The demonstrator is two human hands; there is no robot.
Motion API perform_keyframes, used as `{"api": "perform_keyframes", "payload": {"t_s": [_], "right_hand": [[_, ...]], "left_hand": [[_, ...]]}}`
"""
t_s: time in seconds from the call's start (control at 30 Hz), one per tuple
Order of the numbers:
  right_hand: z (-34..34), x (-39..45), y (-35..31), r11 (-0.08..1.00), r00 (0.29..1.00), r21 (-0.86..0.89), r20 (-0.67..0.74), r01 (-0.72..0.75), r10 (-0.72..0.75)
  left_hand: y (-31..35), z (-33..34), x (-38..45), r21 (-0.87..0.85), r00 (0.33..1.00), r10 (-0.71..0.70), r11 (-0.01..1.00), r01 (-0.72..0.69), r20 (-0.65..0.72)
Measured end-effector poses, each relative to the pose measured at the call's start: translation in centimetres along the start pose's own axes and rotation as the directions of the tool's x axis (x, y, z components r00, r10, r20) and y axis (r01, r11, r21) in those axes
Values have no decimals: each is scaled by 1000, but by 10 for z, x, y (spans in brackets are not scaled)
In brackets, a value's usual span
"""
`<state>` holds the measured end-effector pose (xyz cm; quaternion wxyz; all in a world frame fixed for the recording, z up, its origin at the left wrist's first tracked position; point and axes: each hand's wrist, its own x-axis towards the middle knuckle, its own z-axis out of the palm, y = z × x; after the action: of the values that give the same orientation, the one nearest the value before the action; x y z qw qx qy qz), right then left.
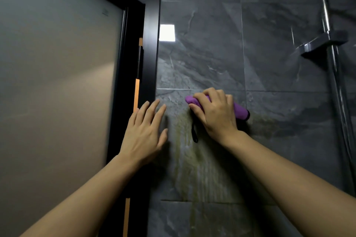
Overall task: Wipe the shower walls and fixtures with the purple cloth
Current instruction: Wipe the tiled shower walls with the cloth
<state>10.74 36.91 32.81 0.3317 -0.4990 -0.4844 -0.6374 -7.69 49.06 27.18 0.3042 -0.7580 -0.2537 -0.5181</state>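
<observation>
A folded purple cloth (239, 110) with a dark edge and a black loop hanging below it lies against the dark grey marbled tile wall (202, 54). My right hand (215, 115) presses it to the wall, fingers curled over its upper edge. My left hand (147, 134) lies flat on the wall beside the black door frame, fingers spread and straight. Below the cloth a yellowish streaky stain (194, 169) runs down the tiles.
A black door frame (152, 44) with a frosted glass panel (57, 82) fills the left side. At the right edge a chrome shower rail (336, 75) with a dark bracket (323, 43) runs down the wall. A bright square reflection shows on the tile.
</observation>
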Motion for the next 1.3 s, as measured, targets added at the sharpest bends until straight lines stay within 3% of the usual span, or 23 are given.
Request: {"api": "perform_keyframes", "payload": {"t_s": [0.3,0.43,0.6,0.8,1.0,1.17,1.23,1.3], "right_hand": [[41,-6,-23,991,997,-130,65,41,-32],[38,-37,-25,982,978,-56,110,182,-175],[30,-48,4,892,878,-45,205,450,-433],[32,-2,-8,977,952,-100,261,190,-159],[40,-34,-37,950,937,-63,196,305,-287],[31,-75,-11,908,895,-60,203,416,-397],[25,-71,16,920,906,-78,224,384,-360],[19,-54,44,965,951,-97,223,242,-215]], "left_hand": [[-16,0,9,46,999,-7,999,9,-42],[-20,7,3,58,999,20,998,-18,-40],[-19,10,-2,76,999,24,997,-22,-22],[-17,9,-4,80,1000,22,997,-21,-19],[-9,8,-7,35,999,10,999,-9,-34],[1,12,-5,4,998,40,999,-40,-38],[6,13,-3,4,998,48,999,-48,-27],[11,13,-2,6,999,43,999,-43,-18]]}}
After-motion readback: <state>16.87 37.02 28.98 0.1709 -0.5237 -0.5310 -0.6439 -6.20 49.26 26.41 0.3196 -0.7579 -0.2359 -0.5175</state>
